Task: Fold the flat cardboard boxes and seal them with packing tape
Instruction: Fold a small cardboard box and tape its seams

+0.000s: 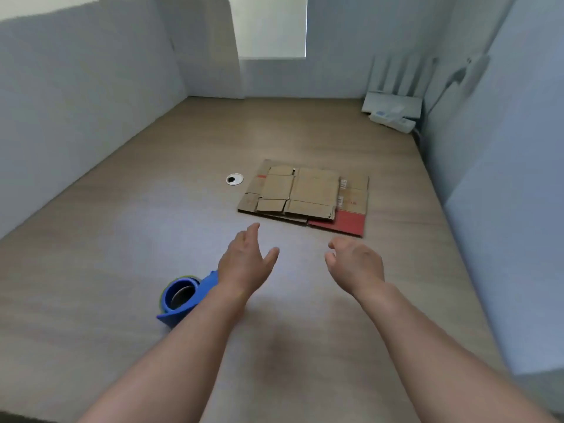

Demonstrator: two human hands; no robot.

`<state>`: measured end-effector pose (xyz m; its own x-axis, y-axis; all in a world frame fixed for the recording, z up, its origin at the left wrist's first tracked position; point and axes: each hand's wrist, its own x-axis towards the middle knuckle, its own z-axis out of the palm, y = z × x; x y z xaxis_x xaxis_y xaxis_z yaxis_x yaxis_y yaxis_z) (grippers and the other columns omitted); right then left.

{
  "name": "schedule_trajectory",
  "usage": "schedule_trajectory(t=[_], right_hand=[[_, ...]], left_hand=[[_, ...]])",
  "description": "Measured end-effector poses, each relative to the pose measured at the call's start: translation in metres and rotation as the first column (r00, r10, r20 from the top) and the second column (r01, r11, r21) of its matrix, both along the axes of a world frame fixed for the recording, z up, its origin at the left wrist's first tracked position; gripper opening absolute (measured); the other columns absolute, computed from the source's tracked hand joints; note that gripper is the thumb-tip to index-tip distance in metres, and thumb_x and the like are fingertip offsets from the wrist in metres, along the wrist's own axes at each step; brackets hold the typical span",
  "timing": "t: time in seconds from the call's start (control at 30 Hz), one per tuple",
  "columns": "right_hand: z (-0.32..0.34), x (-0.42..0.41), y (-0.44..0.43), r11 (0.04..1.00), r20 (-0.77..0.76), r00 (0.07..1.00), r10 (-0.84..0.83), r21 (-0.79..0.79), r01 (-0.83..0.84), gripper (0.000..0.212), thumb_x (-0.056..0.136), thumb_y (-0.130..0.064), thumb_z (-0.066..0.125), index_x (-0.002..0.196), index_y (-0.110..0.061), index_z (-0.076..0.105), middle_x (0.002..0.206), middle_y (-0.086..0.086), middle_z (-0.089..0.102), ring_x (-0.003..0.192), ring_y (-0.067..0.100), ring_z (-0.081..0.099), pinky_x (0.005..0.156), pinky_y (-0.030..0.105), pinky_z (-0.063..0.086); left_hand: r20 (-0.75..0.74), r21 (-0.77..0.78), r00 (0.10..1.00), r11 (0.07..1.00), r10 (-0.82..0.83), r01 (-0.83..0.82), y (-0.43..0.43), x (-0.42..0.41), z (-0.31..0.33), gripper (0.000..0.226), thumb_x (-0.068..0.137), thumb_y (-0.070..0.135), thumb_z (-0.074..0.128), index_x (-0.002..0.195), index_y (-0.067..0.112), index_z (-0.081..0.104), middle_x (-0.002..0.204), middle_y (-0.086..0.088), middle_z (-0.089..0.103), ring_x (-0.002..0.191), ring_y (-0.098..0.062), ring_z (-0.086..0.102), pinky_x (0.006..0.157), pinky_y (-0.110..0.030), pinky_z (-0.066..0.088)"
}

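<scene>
Wood-grain desk (152, 239), round white cable grommet (234, 179) near its middle, white router (393, 102) with upright antennas in the 1 o'clock corner, white power strip (393, 121) just beside it, pale partition walls (76, 102) around

Flattened cardboard boxes (305, 195) stacked on desk; blue tape dispenser (183, 297) nearer

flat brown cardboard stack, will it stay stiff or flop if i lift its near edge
The stack of flat brown cardboard boxes will probably bend along its visible creases and cut flaps rather than stay rigid. It looks like several loose layers, so they may slide apart. Likely light, being thin sheets.
</scene>
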<state>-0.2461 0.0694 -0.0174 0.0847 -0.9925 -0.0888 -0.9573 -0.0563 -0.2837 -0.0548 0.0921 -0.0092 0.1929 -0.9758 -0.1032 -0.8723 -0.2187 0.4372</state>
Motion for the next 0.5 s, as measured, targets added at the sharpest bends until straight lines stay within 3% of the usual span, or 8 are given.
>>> schedule_trajectory(t=[0.23,0.37,0.5], right_hand=[[-0.032,-0.007,-0.068,0.984,0.039,0.993,-0.114,0.142,0.107,0.037,0.095,-0.025,0.041,0.131,-0.017,0.048,0.126,0.003,0.055,0.112,0.025,0.053,0.085,0.033,0.044],[-0.049,-0.001,-0.11,0.966,0.036,0.981,-0.19,0.188,0.18,0.05,0.095,-0.029,0.044,0.143,-0.019,0.033,0.136,0.002,0.046,0.124,0.023,0.044,0.094,0.035,0.041],[-0.067,0.005,-0.144,0.958,-0.046,0.973,-0.226,0.168,0.231,0.07,0.092,-0.036,0.05,0.15,-0.016,0.017,0.145,0.004,0.038,0.131,0.025,0.033,0.107,0.038,0.032]], left_hand=[[-0.01,0.13,0.995,0.986,-0.103,0.104,-0.095,0.005,-0.027,0.077,0.093,0.047,0.049,0.152,0.02,0.009,0.153,-0.003,0.028,0.137,-0.023,0.03,0.102,-0.039,0.036],[0.012,0.124,0.988,0.981,-0.152,0.149,-0.15,0.015,-0.046,0.08,0.093,0.048,0.051,0.153,0.019,0.008,0.157,-0.002,0.021,0.142,-0.022,0.023,0.107,-0.036,0.033],[0.156,0.15,0.972,0.977,-0.175,0.152,-0.195,0.025,-0.074,0.089,0.085,0.06,0.053,0.151,0.02,0.008,0.154,-0.011,0.022,0.138,-0.029,0.029,0.111,-0.041,0.026]])
